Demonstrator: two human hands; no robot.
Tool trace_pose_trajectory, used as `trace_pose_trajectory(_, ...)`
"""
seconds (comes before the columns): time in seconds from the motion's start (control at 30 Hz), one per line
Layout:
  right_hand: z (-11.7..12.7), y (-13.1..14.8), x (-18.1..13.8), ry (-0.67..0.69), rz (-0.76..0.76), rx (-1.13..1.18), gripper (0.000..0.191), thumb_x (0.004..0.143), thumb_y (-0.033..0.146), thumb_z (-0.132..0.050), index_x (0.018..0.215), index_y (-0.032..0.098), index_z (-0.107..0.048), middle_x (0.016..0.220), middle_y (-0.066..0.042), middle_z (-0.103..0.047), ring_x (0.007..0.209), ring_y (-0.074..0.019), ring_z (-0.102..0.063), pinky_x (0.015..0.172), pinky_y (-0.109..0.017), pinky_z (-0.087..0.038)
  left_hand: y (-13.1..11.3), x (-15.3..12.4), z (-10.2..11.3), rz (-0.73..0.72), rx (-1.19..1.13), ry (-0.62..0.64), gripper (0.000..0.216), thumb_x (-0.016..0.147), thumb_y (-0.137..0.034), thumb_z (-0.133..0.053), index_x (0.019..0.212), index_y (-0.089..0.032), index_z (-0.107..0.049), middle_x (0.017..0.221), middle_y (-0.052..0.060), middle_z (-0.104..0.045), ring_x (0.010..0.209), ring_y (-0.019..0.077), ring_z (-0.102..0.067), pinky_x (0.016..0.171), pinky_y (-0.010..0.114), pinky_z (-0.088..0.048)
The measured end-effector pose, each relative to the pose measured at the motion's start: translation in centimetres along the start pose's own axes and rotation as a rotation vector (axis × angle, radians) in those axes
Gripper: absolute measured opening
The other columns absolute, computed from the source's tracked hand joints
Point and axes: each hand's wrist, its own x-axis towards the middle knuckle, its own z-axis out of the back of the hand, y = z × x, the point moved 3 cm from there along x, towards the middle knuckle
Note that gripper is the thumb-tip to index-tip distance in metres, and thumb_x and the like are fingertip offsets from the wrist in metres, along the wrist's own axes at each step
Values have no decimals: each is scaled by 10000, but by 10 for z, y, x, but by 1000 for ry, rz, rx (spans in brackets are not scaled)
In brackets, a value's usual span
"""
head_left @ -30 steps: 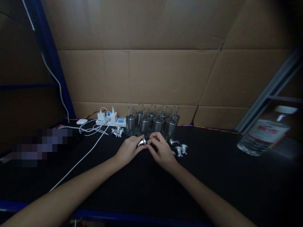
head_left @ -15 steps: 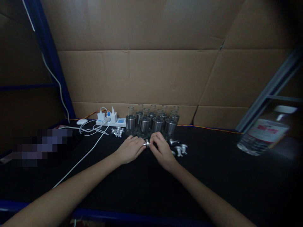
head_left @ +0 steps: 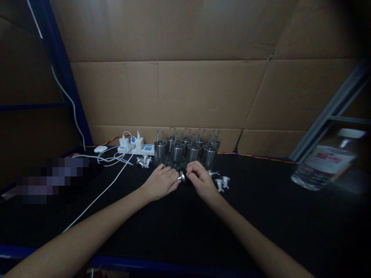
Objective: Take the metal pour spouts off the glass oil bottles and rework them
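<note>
My left hand (head_left: 161, 182) and my right hand (head_left: 201, 180) meet at the middle of the black tabletop (head_left: 261, 216), fingers curled around a small silver metal part (head_left: 182, 177) held between them. Just behind the hands stands a cluster of several metal cylinders with clear glass tops (head_left: 188, 148). A few small silver fittings (head_left: 222, 182) lie right of my right hand, and a few more small fittings (head_left: 144, 161) lie to the left of the cylinders.
A white power strip with plugs (head_left: 136, 147) and white cables (head_left: 110, 170) sit at the back left. A clear plastic bottle (head_left: 324, 162) is at the right. Cardboard walls (head_left: 185, 92) enclose the bench; a blue frame post (head_left: 62, 73) stands on the left.
The silver part has turned between my fingers and both hands have closed tighter around it, sinking slightly toward the tabletop.
</note>
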Motion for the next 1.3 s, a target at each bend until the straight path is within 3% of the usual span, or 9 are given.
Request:
trace_pose_trajectory(0.47,1,-12,3,-75,-182,163,128,648,198,-423,525,175,-450,698,-9,-456,690,-132,-439,649,-261,-332,-2,1,-2,33,-84,-27,197,845,-268,-323,766,-156,-465,727,14,-541,712,141,-483,687,284,-305)
trace_pose_trajectory(0.87,-2,-10,3,-78,-352,340,107,600,207,-455,503,163,-474,630,16,-470,593,-101,-413,562,-237,-313,-3,2,-3,44,-112,-42,219,845,-276,-318,733,-154,-462,707,14,-535,689,139,-481,678,283,-313)
trace_pose_trajectory(0.97,12,-16,7,-133,-446,432,71,581,215,-473,544,163,-503,601,20,-498,556,-99,-432,518,-229,-325,-1,-2,-2,32,-116,-47,210,840,-264,-324,736,-153,-469,708,19,-536,693,141,-483,681,286,-315)
trace_pose_trajectory(1.03,36,-24,9,-308,-525,532,93,583,254,-471,584,169,-508,612,15,-528,564,-113,-472,502,-230,-350,2,-6,-1,31,-120,-49,208,836,-257,-325,734,-154,-475,701,21,-536,690,143,-485,680,288,-318)
trace_pose_trajectory(1.13,75,-34,13,-592,-464,520,69,564,244,-480,591,180,-484,598,27,-530,538,-101,-484,476,-212,-357,10,-11,0,144,-131,-70,244,846,-244,-299,699,-152,-471,668,23,-528,665,145,-485,648,282,-323)
trace_pose_trajectory(1.2,81,-37,14,-568,-482,465,74,587,256,-475,603,184,-474,593,22,-521,507,-102,-475,450,-216,-348,13,-11,-1,185,-151,-79,245,850,-247,-293,709,-155,-470,672,22,-530,668,146,-491,640,279,-329)
trace_pose_trajectory(1.3,70,-33,14,-469,-364,334,105,654,296,-452,642,193,-469,612,19,-490,496,-100,-452,458,-226,-350,16,-10,-4,251,-204,-93,238,859,-252,-284,729,-161,-461,688,17,-536,675,145,-503,638,272,-339)
